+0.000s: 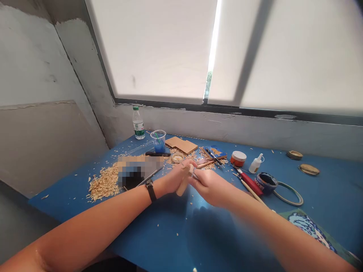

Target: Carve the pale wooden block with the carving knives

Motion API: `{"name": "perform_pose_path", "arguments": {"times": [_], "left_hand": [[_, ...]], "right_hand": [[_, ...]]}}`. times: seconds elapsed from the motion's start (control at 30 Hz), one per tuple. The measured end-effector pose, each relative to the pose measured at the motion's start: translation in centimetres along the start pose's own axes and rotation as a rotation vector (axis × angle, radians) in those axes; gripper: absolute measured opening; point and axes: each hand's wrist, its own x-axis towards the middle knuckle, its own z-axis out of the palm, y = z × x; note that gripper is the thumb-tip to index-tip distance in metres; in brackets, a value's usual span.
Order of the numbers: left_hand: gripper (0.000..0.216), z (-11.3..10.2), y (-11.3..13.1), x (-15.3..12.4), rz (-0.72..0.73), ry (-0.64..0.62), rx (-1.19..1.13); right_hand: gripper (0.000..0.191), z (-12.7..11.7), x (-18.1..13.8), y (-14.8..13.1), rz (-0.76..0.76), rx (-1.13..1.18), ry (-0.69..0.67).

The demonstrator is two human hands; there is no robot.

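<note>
Near the middle of the table, my left hand [173, 179], with a black watch on its wrist, is closed around a pale wooden piece [183, 186]. The piece slants, its rounded lower end sticking out below the fingers. My right hand [210, 186] meets it from the right, fingers pinched on a small thin tool [194, 174] with a grey, metal-looking part touching or very close to the wood. Most of this tool is hidden by the fingers, so its exact kind does not show. Wood shavings [104, 183] lie heaped to the left of my hands.
Behind my hands stand a plastic cup [159, 142] of blue liquid and a water bottle [138, 124]. To the right are an orange jar [238, 158], a glue bottle [255, 164], an open dark-blue paint jar [266, 182] and a red-handled tool [249, 182]. A painted panel [309, 228] lies front right.
</note>
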Motion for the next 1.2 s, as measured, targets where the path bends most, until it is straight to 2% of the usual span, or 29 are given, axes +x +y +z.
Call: {"name": "perform_pose_path", "arguments": {"times": [0.1, 0.23, 0.4, 0.57, 0.8, 0.9, 1.07, 1.2], "left_hand": [[0.045, 0.1, 1.0, -0.9, -0.055, -0.036, 0.073], [0.044, 0.0, 1.9, -2.0, 0.03, -0.034, 0.269], [0.054, 0.0, 1.8, -3.0, 0.076, -0.057, 0.29], [0.069, -0.5, 1.5, -3.6, 0.161, -0.173, 0.296], [0.06, -1.3, 1.3, -2.9, 0.516, -0.256, 0.38], [0.057, -1.2, 1.1, -2.7, 0.589, -0.246, 0.399], [0.054, -1.0, 0.7, -2.7, 0.615, -0.163, 0.402], [0.051, -0.7, 0.6, -2.6, 0.494, -0.166, 0.402]], "right_hand": [[0.041, 0.1, -0.4, -0.2, 0.039, -0.026, -0.06], [0.045, 0.8, -0.6, -0.3, 0.07, -0.084, -0.036], [0.045, 2.0, -0.9, -0.1, 0.131, -0.099, -0.011], [0.043, 2.4, -1.5, 0.0, 0.026, -0.042, -0.014], [0.026, 3.8, -1.2, 0.4, -0.082, -0.145, -0.049], [0.021, 4.1, -1.5, 0.6, -0.099, -0.229, -0.022], [0.019, 4.5, -2.0, 0.7, -0.081, -0.387, 0.134], [0.021, 4.7, -1.9, 0.9, 0.005, -0.527, 0.225]]}}
